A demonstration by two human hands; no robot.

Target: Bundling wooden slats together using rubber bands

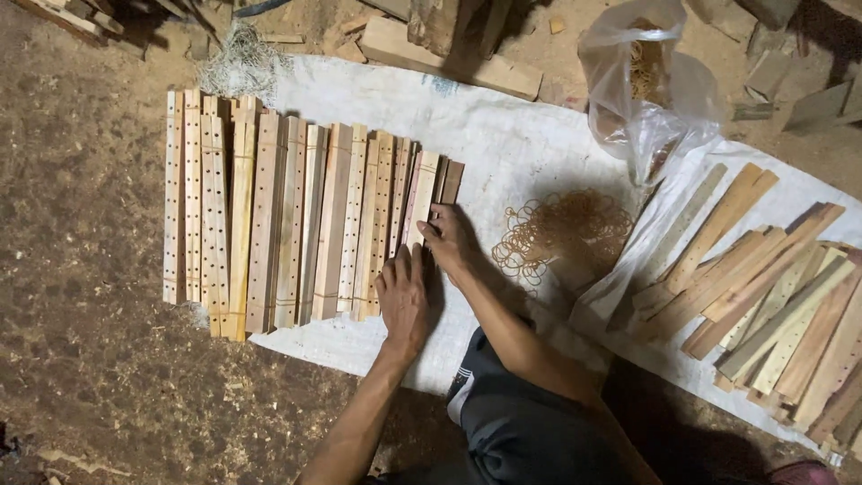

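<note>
A row of long wooden slats with drilled holes lies side by side on a white woven sheet. My left hand rests flat on the near ends of the rightmost slats, fingers spread. My right hand grips the last bundle of slats at the row's right end, fingers curled around its edge. A loose heap of tan rubber bands lies on the sheet just right of my right hand.
A pile of plain wooden slats lies at the right on a clear plastic bag. A clear plastic bag holds more bands at the back. Wood offcuts and a tuft of fibre lie behind. Dirt floor to the left.
</note>
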